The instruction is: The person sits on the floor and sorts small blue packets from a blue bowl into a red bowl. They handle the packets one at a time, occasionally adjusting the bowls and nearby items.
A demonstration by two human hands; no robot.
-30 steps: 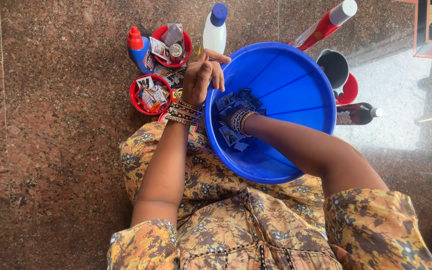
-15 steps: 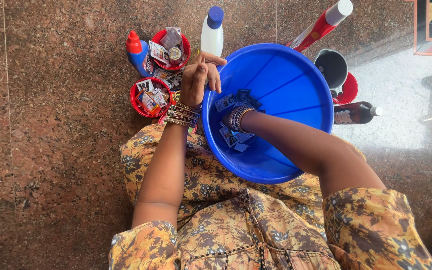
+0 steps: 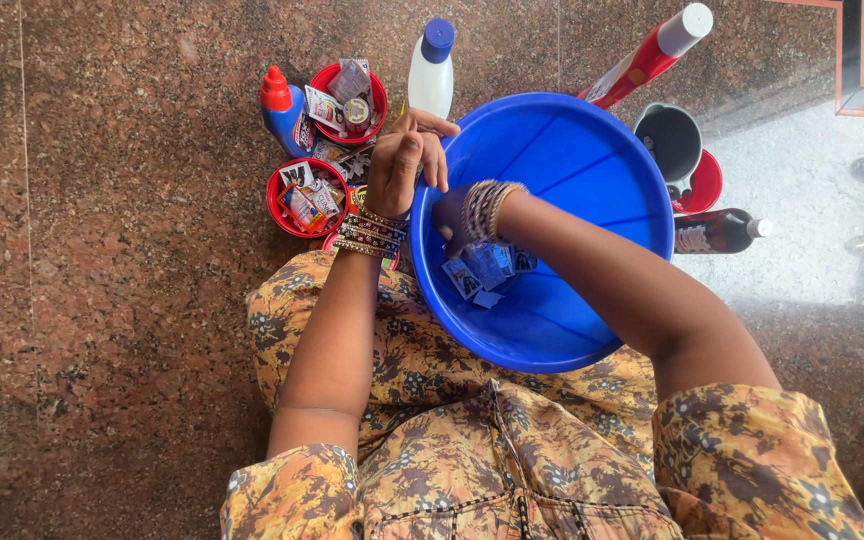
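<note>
Brown speckled stone floor (image 3: 122, 300) lies under me, and I sit on it with a blue tub (image 3: 592, 180) tipped against my lap.

My left hand (image 3: 402, 165) grips the tub's rim at its left edge, fingers curled over the lip and thumb out along it, bangles stacked on the wrist. My right hand (image 3: 452, 220) is down inside the tub, against the left wall, fingers bent downward; whether they pinch anything I cannot tell, since they are half hidden behind the wrist and its bangles. Just below that hand a small heap of sachets (image 3: 487, 270), blue and white, rests on the tub's inner wall, low on the left side. The rest of the tub's inside is bare blue plastic with ribs running across it.

Left of my left hand stand two red bowls: the near bowl (image 3: 277, 195) and the far bowl (image 3: 377, 95), both stuffed with small mixed packets. A blue bottle (image 3: 280, 115) with a red cap stands beside them, and a white bottle (image 3: 430, 75) with a blue cap stands at the tub's far rim.

Beyond the tub to the right are a red bottle (image 3: 642, 60) with a white cap leaning, a dark cup (image 3: 667, 140), a red dish (image 3: 704, 180) beneath it, and a dark bottle (image 3: 717, 232) lying on its side.
</note>
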